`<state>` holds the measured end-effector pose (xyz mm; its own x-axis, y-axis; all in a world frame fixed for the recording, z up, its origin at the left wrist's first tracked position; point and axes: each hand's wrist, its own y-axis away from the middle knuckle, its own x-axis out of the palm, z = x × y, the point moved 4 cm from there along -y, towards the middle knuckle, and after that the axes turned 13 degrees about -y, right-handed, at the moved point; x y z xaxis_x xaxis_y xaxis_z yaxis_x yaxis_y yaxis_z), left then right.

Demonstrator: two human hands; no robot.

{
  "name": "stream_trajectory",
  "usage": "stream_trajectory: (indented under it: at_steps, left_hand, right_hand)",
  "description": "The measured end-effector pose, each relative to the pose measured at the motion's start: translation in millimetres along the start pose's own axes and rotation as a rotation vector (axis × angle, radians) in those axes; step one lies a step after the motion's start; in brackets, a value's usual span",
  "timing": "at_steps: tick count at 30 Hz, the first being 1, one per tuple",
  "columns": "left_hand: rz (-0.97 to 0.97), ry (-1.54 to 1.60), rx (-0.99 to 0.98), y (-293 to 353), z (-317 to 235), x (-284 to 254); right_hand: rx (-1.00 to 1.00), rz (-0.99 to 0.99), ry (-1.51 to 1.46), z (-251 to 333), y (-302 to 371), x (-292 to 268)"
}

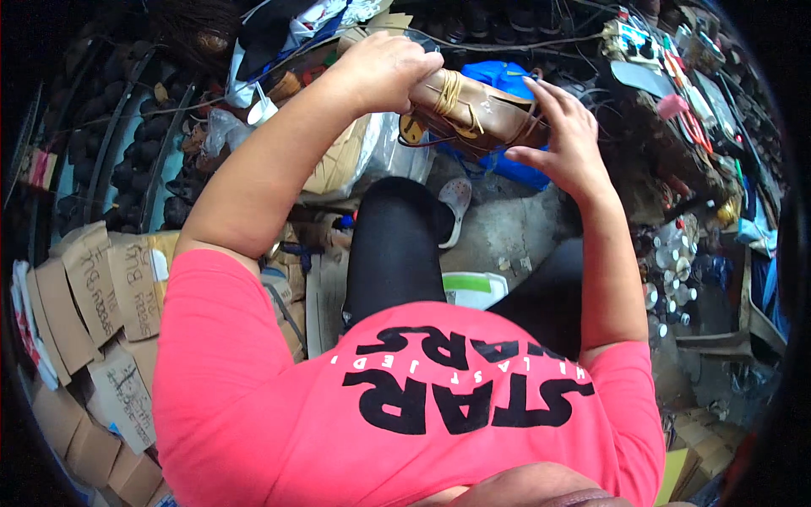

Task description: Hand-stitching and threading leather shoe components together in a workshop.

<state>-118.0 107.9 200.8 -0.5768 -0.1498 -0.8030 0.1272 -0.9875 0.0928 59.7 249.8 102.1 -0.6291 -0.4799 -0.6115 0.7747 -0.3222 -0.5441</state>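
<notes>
A brown shoe last (497, 108), wound with several turns of yellow cord (449, 93), is held up in front of me. My left hand (387, 72) is closed round its left end, the knuckles up and the fingertips hidden behind it. At the other end my right hand (564, 131) has its thumb and fingers spread apart. It is beside the last's right end; I cannot tell whether it touches. Below the left end hangs a dark strap-like piece with a yellow patch (411, 130), partly hidden by the last.
Behind the last lies a blue plastic bag (498, 79). Flattened cardboard boxes (114, 291) are stacked at the left, below racks of dark objects (110, 139). Several clear bottles (672, 270) stand at the right, near a cluttered bench (650, 80). A light clog (456, 203) is on my foot.
</notes>
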Motion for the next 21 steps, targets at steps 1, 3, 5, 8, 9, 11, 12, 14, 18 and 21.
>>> stream_trajectory:
  at_steps: [1,3,5,8,9,11,12,14,18,21]
  left_hand:
    - [-0.095,0.008,0.061,7,-10,-10]
    - [-0.117,0.015,0.088,15,-29,-20]
    - [-0.078,0.046,0.174,15,-51,-16]
    - [0.002,0.149,0.268,6,-84,9]
    - [-0.008,0.193,0.269,1,-95,17]
    - [-0.214,0.183,0.196,-3,-105,25]
    - [-0.247,0.334,0.148,-4,-107,24]
    - [-0.603,0.564,0.012,5,-116,27]
    - [-0.752,1.214,-0.295,32,-171,58]
    - [-0.275,2.027,-0.177,30,-228,73]
  right_hand:
    - [-0.034,0.034,0.052,9,6,3]
    - [0.022,0.159,0.107,24,24,3]
    - [0.139,0.297,-0.084,22,45,3]
    - [0.337,0.341,-0.186,27,81,-7]
    - [0.362,0.337,-0.166,29,91,-13]
    - [0.651,0.343,-0.181,23,115,-24]
    - [0.748,0.295,-0.312,16,128,-27]
    - [0.756,0.168,-0.401,12,148,-32]
    - [0.78,-0.089,-0.591,13,166,-19]
    - [0.817,-0.134,-0.703,31,158,8]
